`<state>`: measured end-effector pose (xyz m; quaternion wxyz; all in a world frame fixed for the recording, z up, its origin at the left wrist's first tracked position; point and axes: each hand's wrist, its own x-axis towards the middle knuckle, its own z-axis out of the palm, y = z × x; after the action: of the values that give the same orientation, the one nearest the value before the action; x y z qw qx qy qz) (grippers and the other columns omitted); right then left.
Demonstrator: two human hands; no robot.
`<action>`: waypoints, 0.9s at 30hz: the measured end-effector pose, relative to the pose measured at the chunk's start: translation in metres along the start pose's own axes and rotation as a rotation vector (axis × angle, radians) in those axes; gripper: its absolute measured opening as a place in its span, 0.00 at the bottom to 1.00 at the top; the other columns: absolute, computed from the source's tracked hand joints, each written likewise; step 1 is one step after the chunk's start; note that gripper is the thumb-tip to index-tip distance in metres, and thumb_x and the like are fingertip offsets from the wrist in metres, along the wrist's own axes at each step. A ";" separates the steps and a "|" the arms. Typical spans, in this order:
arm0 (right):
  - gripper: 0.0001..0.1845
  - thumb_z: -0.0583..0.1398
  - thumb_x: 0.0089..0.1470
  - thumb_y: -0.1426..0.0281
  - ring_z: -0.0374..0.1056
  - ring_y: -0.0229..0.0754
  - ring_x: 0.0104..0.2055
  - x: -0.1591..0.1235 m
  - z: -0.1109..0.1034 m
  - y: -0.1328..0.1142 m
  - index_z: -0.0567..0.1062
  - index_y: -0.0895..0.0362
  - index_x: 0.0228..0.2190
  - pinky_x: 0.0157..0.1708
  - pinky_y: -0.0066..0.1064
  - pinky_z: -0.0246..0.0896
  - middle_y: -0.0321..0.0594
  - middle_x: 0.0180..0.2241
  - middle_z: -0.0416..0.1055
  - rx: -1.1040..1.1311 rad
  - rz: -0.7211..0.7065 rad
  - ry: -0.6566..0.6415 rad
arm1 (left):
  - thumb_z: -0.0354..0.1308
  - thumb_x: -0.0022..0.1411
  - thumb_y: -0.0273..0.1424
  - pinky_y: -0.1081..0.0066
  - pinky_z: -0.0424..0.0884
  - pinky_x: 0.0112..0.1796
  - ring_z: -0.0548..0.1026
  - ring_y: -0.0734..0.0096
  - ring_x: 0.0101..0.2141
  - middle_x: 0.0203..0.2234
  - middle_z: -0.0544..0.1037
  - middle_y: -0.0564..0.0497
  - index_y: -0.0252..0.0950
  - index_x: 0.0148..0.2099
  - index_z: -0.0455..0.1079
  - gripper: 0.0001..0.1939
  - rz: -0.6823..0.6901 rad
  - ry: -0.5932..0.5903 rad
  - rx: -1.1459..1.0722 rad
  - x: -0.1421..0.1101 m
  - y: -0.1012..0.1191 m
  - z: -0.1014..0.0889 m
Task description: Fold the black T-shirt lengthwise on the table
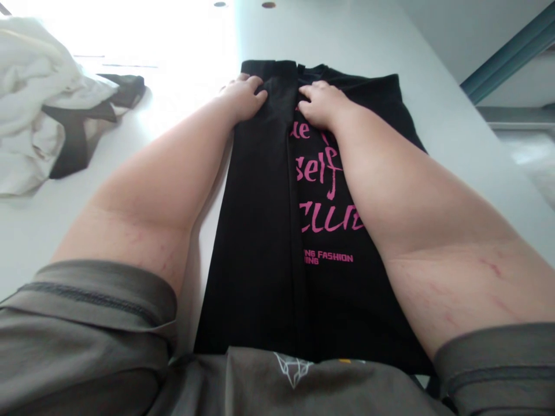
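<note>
A black T-shirt (pixel 255 231) with pink lettering lies on the white table, its collar end away from me. Its left side is folded inward in a long strip that covers part of the print. My left hand (pixel 246 98) rests on the outer edge of that strip near the top, fingers apart on the cloth. On the printed front, just right of the strip's inner edge, my right hand (pixel 319 103) lies with its fingers spread. My right forearm hides some of the lettering and the shirt's right side.
A rumpled pile of white cloth (pixel 26 98) sits on the table at the left, with a dark cloth (pixel 73 136) partly beneath it. The white table (pixel 359 37) has two round holes at its far side. Its right edge runs diagonally past the shirt.
</note>
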<state>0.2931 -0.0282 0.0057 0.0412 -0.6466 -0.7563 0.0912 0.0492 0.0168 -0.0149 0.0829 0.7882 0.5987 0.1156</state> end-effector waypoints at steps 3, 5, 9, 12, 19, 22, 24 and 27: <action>0.38 0.52 0.78 0.57 0.50 0.66 0.87 0.002 0.001 0.003 0.64 0.50 0.82 0.87 0.62 0.48 0.46 0.84 0.51 0.007 -0.009 -0.002 | 0.52 0.83 0.48 0.45 0.58 0.80 0.61 0.40 0.80 0.82 0.61 0.46 0.40 0.86 0.65 0.38 -0.060 -0.016 -0.003 -0.007 0.008 -0.004; 0.38 0.52 0.77 0.57 0.50 0.66 0.87 0.004 0.002 0.004 0.64 0.50 0.82 0.87 0.63 0.47 0.45 0.84 0.50 0.015 -0.016 0.002 | 0.52 0.82 0.49 0.43 0.57 0.80 0.61 0.41 0.81 0.83 0.59 0.48 0.42 0.86 0.65 0.38 -0.086 -0.015 -0.007 -0.011 0.012 -0.006; 0.39 0.52 0.77 0.57 0.51 0.66 0.87 0.006 0.003 0.005 0.64 0.51 0.83 0.87 0.64 0.47 0.46 0.84 0.51 0.018 -0.015 0.004 | 0.45 0.80 0.58 0.32 0.49 0.80 0.59 0.39 0.79 0.81 0.64 0.50 0.50 0.86 0.65 0.41 -0.149 -0.020 -0.016 -0.014 0.015 -0.008; 0.39 0.52 0.77 0.58 0.51 0.66 0.86 0.008 0.003 0.005 0.64 0.52 0.83 0.87 0.66 0.48 0.48 0.84 0.51 -0.002 -0.016 0.013 | 0.40 0.77 0.63 0.31 0.38 0.80 0.56 0.41 0.79 0.80 0.65 0.53 0.54 0.85 0.63 0.44 -0.196 -0.042 -0.037 -0.015 0.016 -0.009; 0.39 0.52 0.78 0.59 0.50 0.64 0.87 0.007 0.004 0.004 0.63 0.52 0.83 0.88 0.63 0.43 0.50 0.84 0.50 0.033 -0.003 0.003 | 0.43 0.79 0.62 0.25 0.44 0.77 0.61 0.36 0.77 0.76 0.70 0.45 0.51 0.81 0.70 0.40 -0.211 0.005 -0.055 -0.016 0.017 -0.009; 0.39 0.52 0.78 0.59 0.49 0.64 0.87 0.006 0.003 0.003 0.62 0.52 0.83 0.88 0.63 0.42 0.49 0.84 0.49 0.026 0.003 -0.006 | 0.44 0.79 0.58 0.36 0.53 0.79 0.64 0.42 0.77 0.78 0.67 0.44 0.48 0.81 0.70 0.39 -0.167 0.004 -0.059 -0.017 0.016 -0.010; 0.39 0.51 0.77 0.59 0.49 0.64 0.87 0.005 0.003 0.002 0.62 0.52 0.83 0.88 0.64 0.42 0.49 0.85 0.48 0.024 0.004 -0.012 | 0.47 0.78 0.56 0.44 0.57 0.80 0.64 0.46 0.77 0.79 0.65 0.46 0.47 0.82 0.70 0.40 -0.114 0.008 -0.078 -0.018 0.015 -0.010; 0.39 0.51 0.77 0.59 0.48 0.63 0.87 0.005 0.003 0.001 0.63 0.52 0.83 0.88 0.63 0.42 0.49 0.84 0.49 0.028 0.005 -0.004 | 0.49 0.75 0.56 0.53 0.58 0.81 0.63 0.52 0.78 0.81 0.63 0.52 0.48 0.82 0.69 0.41 -0.059 0.012 -0.096 -0.019 0.014 -0.010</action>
<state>0.2932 -0.0235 0.0024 0.0482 -0.6477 -0.7533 0.1031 0.0543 -0.0056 -0.0027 0.1206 0.7645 0.6161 0.1465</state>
